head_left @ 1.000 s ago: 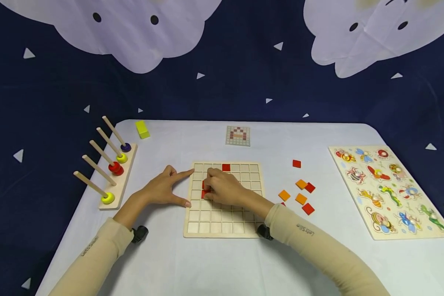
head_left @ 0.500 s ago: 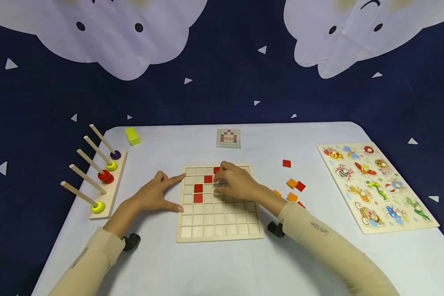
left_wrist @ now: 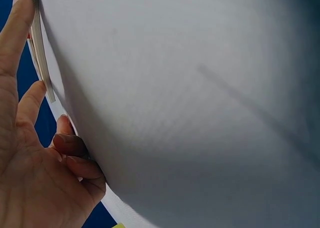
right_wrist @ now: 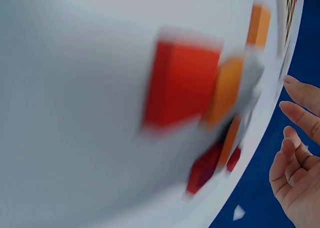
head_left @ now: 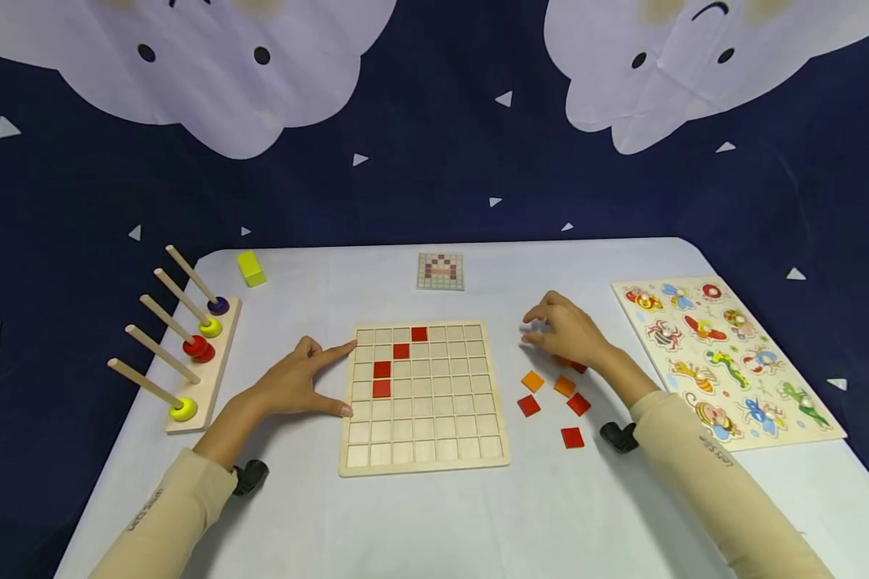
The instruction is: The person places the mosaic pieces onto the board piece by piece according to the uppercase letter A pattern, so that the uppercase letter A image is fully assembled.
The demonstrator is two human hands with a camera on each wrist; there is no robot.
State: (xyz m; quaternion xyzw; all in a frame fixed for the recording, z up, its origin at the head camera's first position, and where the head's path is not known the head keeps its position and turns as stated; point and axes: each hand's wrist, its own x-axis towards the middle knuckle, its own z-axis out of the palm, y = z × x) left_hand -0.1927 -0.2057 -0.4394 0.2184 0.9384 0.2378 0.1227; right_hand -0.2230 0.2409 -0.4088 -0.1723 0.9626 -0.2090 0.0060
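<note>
A square wooden grid board (head_left: 434,434) lies on the white table, with several red tiles (head_left: 401,351) set in a stepped line in its upper left cells. My left hand (head_left: 290,384) touches the board's left edge with spread thumb and index finger; in the left wrist view the other fingers curl inward beside the board's edge (left_wrist: 40,52). To the board's right, my right hand (head_left: 565,331) hovers over loose tiles, fingers apart and holding nothing. Orange tiles (head_left: 532,381) and red tiles (head_left: 573,437) lie scattered there, some partly hidden beneath the hand.
Behind the board lies a small pattern card (head_left: 440,272). A peg stacker (head_left: 216,354) with coloured rings stands at left, near a yellow block (head_left: 251,268). An insect puzzle board (head_left: 702,362) occupies the right side.
My right hand has set a red tile beside the others, released it and moved right, off the board to the loose tiles. The left hand keeps its place on the board's edge.
</note>
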